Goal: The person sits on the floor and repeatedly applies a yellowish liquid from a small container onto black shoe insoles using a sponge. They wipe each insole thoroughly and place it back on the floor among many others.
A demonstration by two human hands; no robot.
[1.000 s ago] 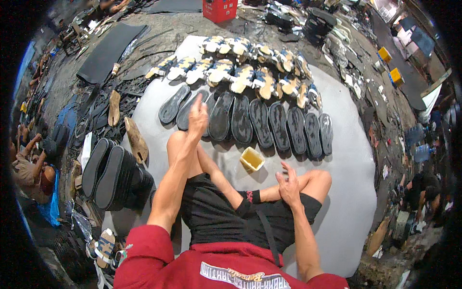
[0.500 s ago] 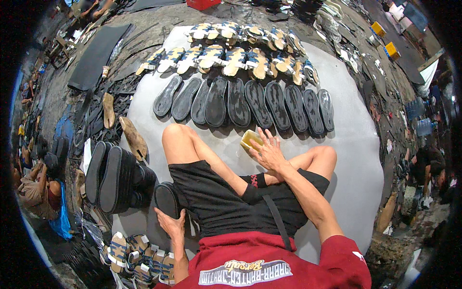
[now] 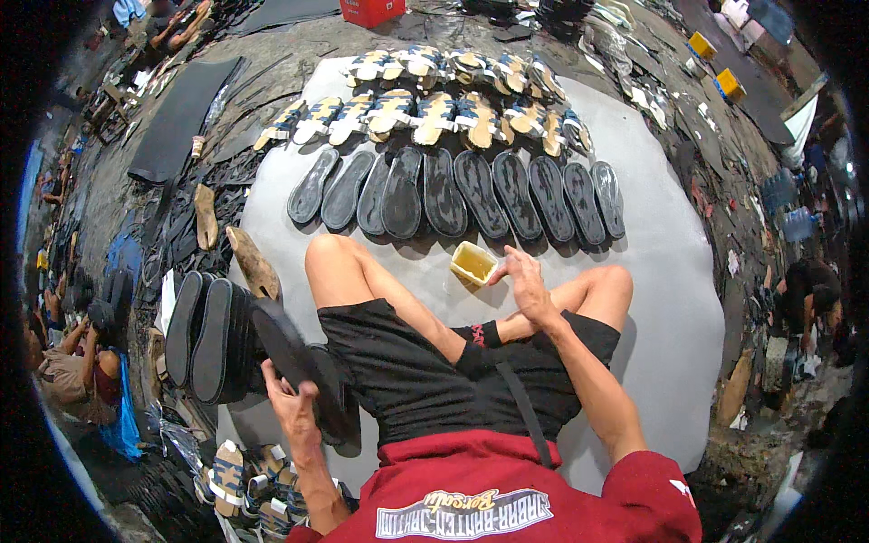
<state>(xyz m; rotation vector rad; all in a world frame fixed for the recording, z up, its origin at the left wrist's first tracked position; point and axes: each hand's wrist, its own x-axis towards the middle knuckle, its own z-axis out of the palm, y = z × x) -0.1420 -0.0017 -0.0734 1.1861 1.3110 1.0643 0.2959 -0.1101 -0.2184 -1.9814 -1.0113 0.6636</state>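
Note:
I sit on a grey sheet (image 3: pixel 670 262) with my knees drawn up. My left hand (image 3: pixel 291 404) grips a black shoe sole (image 3: pixel 288 351) lifted beside my left hip, next to a stack of black soles (image 3: pixel 204 335). My right hand (image 3: pixel 525 282) rests at the edge of a small square yellow tub (image 3: pixel 473 262) of yellowish liquid between my legs; its fingers touch the tub's rim, and whether they hold a small tool I cannot tell. A row of several black soles (image 3: pixel 462 190) lies in front of me, with patterned sandal uppers (image 3: pixel 434 100) beyond them.
Brown wooden foot forms (image 3: pixel 253 262) lie left of my knee. More sandals (image 3: pixel 237 480) pile by my left side. A red crate (image 3: pixel 371 11) stands at the far edge. Other people crouch at the left (image 3: pixel 77 371) and right (image 3: pixel 810 290). Dark rubber sheets (image 3: pixel 176 118) lie to the far left.
My left hand drew back from the sole row to my hip, took a black sole and raised it. My right hand moved from my knee to the yellow tub.

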